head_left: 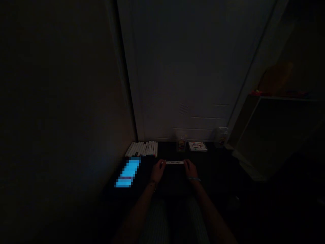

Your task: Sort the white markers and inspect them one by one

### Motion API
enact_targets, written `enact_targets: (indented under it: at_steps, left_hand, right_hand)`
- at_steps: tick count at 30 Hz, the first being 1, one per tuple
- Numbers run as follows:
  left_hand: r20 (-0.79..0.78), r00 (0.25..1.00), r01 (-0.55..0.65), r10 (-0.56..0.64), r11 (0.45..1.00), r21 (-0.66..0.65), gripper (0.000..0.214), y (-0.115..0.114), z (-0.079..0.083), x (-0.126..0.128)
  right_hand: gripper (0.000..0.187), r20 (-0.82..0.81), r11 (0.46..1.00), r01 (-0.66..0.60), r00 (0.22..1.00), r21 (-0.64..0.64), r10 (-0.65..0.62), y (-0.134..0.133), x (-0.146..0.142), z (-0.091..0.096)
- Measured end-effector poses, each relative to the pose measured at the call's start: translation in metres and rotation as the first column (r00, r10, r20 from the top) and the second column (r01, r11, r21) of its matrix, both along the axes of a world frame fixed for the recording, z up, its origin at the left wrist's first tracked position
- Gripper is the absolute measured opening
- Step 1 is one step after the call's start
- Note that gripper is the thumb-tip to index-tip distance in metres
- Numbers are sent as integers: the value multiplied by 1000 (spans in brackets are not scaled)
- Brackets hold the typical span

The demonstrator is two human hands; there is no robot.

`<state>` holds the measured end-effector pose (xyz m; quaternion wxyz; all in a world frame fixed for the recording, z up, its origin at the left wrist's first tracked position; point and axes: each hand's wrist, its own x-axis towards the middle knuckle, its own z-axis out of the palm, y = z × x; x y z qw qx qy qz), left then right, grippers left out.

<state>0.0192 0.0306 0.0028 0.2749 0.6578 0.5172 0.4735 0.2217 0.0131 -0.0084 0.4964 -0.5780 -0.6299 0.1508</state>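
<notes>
A white marker pen [174, 163] with dark print on its barrel lies level between my two hands. My left hand [158, 169] pinches its left end, and my right hand [190, 169] is closed on the right end. Beyond my left hand, a row of several white markers [143, 148] lies side by side, some with dark tips toward me. Farther back stand a clear plastic case [181, 142] with a coloured label and, beside it, a flat stack of white markers [198, 146]. The dim light hides fine detail.
A lit, pixelated screen [128, 172] lies left of my left hand. Another clear container [221, 136] stands at the back right of the dark table [215, 169]. A pale panel [188, 67] rises behind, a wall [76, 101] at left, and a shelf unit [269, 132] at right.
</notes>
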Motion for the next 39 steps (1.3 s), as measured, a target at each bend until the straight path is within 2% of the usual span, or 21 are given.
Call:
enact_targets:
  at_steps: [9, 14, 22, 39]
  left_hand:
    - [15, 999, -34, 35, 999, -12, 38, -2, 4, 2]
    - [18, 1000, 10, -10, 1000, -9, 39, -3, 7, 1]
    - [30, 999, -13, 14, 1000, -28, 38, -6, 11, 4]
    - [-3, 1000, -9, 9, 1000, -2, 35, -2, 2, 3]
  right_hand:
    - [28, 24, 1000, 3, 1000, 12, -3, 2, 1, -3]
    - [28, 29, 1000, 11, 1000, -2, -11, 4, 2, -4]
    - [28, -11, 1000, 9, 1000, 23, -9, -1, 0, 1]
    - [28, 11, 999, 11, 1000, 43, -11, -1, 1, 0]
